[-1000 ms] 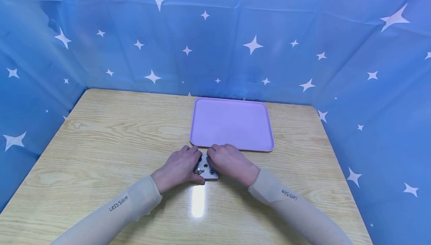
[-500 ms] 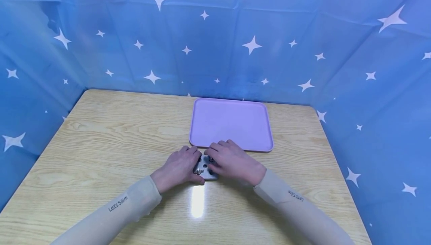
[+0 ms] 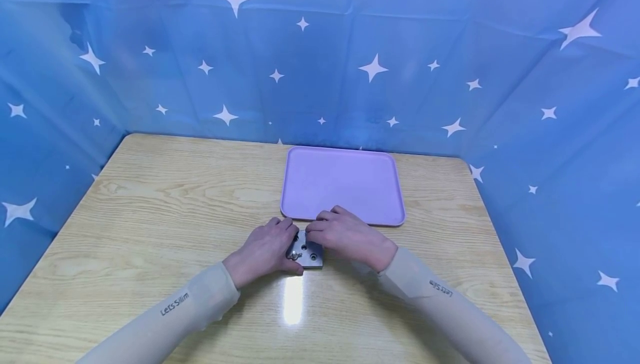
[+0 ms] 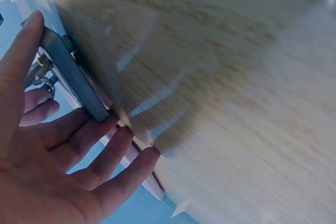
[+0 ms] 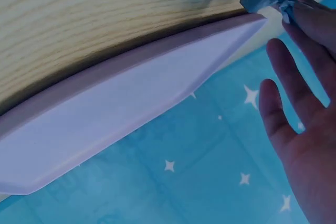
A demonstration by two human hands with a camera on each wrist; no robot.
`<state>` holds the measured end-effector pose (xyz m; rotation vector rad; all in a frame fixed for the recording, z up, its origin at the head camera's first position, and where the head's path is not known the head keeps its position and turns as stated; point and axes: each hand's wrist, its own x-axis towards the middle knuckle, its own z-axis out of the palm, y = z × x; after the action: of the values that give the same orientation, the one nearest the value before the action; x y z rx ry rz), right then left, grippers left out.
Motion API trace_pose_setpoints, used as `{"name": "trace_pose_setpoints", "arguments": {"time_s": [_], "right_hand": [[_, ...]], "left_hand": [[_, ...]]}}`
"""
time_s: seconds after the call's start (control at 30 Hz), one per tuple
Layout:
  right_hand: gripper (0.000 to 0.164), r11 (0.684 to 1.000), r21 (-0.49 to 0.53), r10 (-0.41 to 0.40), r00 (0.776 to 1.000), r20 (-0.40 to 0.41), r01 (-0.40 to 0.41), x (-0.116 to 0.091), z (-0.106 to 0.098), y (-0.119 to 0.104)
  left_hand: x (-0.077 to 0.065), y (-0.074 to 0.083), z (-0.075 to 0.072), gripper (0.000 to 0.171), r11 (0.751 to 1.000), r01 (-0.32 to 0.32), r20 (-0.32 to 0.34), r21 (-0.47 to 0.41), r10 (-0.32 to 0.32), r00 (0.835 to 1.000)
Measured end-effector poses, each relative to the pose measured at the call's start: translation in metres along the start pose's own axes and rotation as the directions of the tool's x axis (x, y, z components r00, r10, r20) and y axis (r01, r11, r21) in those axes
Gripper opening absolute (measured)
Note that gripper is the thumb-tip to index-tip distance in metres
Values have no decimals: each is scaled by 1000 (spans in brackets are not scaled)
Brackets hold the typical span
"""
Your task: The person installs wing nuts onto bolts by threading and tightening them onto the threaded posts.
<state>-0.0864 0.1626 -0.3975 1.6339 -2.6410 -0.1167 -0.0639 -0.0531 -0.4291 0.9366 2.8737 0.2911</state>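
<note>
A small square metal plate (image 3: 312, 262) with holes lies in front of the tray, and a wing nut on a bolt (image 3: 295, 255) stands at its near left corner. My left hand (image 3: 265, 250) grips the plate from the left, thumb at the near edge, fingers at the far side. In the left wrist view the plate (image 4: 79, 77) appears edge-on, with a dark bolt head beneath it. My right hand (image 3: 350, 239) is over the far right corner. There it pinches a small shiny wing nut (image 5: 287, 10), partly hidden by the thumb; its other fingers are spread.
A purple tray (image 3: 345, 183) lies just beyond the hands, near the far edge of the wooden table (image 3: 175, 203). Blue star-patterned cloth (image 3: 320, 47) hangs behind and along both sides.
My right hand has lifted off the plate's right side a little and shifted, its fingers now pinching at the far right corner; the near right hole shows again. The left hand keeps its place.
</note>
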Motion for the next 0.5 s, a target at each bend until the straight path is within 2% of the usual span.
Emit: {"name": "trace_pose_setpoints", "arguments": {"time_s": [0.17,0.33,0.5], "right_hand": [[14,998,-50,35,999,-10,-36,5,4,-3],[4,994,-58,88,995,-57,-91,10,11,-8],[5,987,-51,146,985,-97,-151,14,15,-14]], "left_hand": [[0,-1,1,72,1000,-3,-1,8,3,1000],[0,-1,1,72,1000,0,-10,7,0,1000],[1,-1,1,71,1000,7,-8,3,-7,1000]]}}
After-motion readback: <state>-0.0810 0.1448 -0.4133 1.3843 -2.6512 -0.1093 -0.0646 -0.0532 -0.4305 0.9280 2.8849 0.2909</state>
